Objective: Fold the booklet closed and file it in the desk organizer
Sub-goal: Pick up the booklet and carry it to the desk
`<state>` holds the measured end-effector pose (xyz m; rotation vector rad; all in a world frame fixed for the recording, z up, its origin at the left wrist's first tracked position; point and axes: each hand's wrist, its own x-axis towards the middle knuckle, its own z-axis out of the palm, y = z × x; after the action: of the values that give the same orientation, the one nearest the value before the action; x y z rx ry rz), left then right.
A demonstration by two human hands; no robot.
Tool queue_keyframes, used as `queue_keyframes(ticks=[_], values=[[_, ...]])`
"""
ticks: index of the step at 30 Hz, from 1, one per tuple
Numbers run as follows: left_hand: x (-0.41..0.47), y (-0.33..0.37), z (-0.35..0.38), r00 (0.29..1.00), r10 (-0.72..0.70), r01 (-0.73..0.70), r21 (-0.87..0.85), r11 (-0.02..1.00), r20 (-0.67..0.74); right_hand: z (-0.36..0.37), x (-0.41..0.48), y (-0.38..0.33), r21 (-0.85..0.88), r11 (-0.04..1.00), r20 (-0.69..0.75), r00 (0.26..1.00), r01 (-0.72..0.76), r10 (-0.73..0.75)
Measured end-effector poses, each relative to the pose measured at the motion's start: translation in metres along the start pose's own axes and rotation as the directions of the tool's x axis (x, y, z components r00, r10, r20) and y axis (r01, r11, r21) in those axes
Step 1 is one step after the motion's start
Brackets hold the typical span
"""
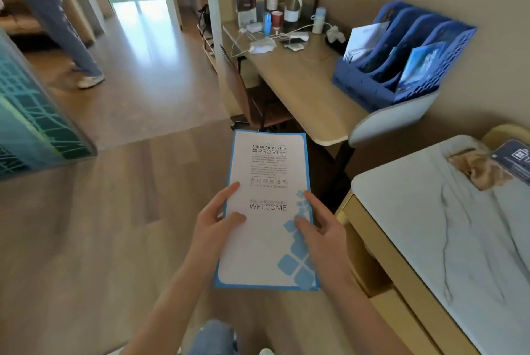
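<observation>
Both hands, left hand (213, 221) & right hand (321, 228), hold the closed booklet (268, 211) by its sides. Organizer (401, 53) w/ papers is far; booklet could flop open or snag.

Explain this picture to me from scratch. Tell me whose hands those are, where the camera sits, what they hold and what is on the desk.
There is no machine here. A person wears a wide-angle camera on the head, so you look forward and down along their own arms. The left hand and right hand hold a white and blue booklet by its two long edges, above the wooden floor. It appears folded shut, its cover reading WELCOME. Ahead on the right stands a desk. At its near end is a blue desk organizer with several slots, some already holding papers. At the far end are bottles, cups and cables. A chair is tucked under the desk. Someone else's legs show at top left.
</observation>
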<state>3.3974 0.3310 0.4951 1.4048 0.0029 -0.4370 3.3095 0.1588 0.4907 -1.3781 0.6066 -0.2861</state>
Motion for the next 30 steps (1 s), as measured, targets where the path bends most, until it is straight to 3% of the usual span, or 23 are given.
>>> queue_keyframes(ticks=[8, 16, 23, 30], values=[[0.203, 0.029, -0.009, 0.988, -0.039, 0.036, 0.028, 0.999, 0.152, 0.072, 0.163, -0.009, 0.018, 1.0, -0.185, 0.983, 0.017, -0.013], [0.38, 0.102, 0.023, 0.909, -0.089, -0.003, 0.22, 0.975, 0.407, 0.119, 0.279, -0.055, 0.172, 0.981, -0.456, 0.89, 0.087, 0.001], [0.49, 0.099, 0.098, 0.787, -0.153, -0.059, 0.32, 0.945, 0.597, 0.1, 0.361, -0.063, 0.118, 0.988, -0.671, 0.741, 0.101, 0.004], [0.592, 0.08, 0.169, 0.694, -0.217, -0.139, 0.423, 0.896, 0.687, 0.054, 0.459, -0.058, 0.043, 0.996, -0.726, 0.687, 0.079, -0.023]])
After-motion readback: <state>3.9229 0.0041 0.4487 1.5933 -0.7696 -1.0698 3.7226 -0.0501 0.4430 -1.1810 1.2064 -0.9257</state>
